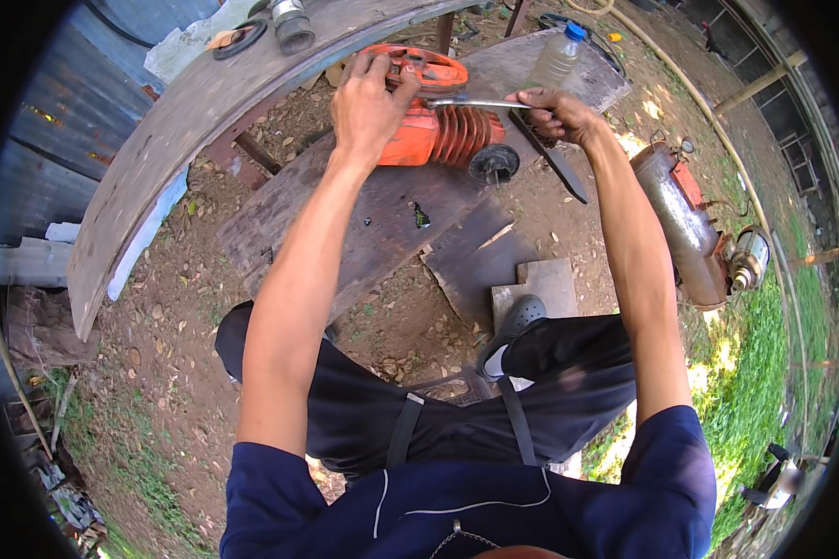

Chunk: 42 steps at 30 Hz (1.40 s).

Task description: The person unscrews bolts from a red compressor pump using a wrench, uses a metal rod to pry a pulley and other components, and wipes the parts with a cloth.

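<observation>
An orange compressor pump (405, 142) with a finned cylinder (464, 133) lies on a weathered wooden board. Its spoked orange pulley wheel (443, 71) is at the far side. My left hand (368, 107) grips the near left part of this wheel, fingers over its rim. In my right hand (561, 115) is the right end of a long silver wrench (480, 103). The wrench's other end reaches the pump just below the wheel; whether it sits on a bolt is too small to tell. A black round cap-like part (494, 164) sticks out at the cylinder's near end.
A dark flat bar (552, 160) lies right of the pump. Behind it stands a clear bottle with a blue cap (557, 58). A rusty tank (673, 210) lies at the right. A curved-looking wooden bench (172, 140) runs along the left, with a black ring (240, 40) on it.
</observation>
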### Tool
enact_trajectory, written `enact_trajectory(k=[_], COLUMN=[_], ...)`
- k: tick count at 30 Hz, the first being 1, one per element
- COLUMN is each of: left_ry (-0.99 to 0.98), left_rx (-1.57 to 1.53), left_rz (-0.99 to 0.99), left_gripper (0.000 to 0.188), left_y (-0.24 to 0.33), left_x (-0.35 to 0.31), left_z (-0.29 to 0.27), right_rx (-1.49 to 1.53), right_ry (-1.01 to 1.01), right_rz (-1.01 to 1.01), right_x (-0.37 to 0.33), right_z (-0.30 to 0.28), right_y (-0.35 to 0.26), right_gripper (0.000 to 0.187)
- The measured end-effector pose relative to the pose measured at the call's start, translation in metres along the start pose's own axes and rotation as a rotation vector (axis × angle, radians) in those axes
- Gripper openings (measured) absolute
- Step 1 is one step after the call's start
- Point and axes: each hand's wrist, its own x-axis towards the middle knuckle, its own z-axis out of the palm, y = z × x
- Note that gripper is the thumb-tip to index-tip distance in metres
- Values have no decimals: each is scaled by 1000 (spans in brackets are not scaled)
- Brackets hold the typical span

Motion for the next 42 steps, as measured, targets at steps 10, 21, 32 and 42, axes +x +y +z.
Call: enact_trajectory(k=[10, 21, 32, 42], left_ry=[0, -9, -22, 36], left_rx=[15, 25, 11, 36], left_rz=[-15, -30, -43, 18], left_gripper=[33, 33, 36, 31], left_y=[-6, 1, 1, -8], left_x=[0, -1, -1, -1], left_z=[0, -1, -2, -4], right_rx=[297, 490, 521, 520], right_ry=[262, 587, 583, 466], right_rz=[-132, -397, -207, -69], right_x=[-68, -58, -61, -64], right_z=[102, 254, 251, 230], right_y=[30, 58, 35, 25], right_gripper=[28, 39, 45, 42])
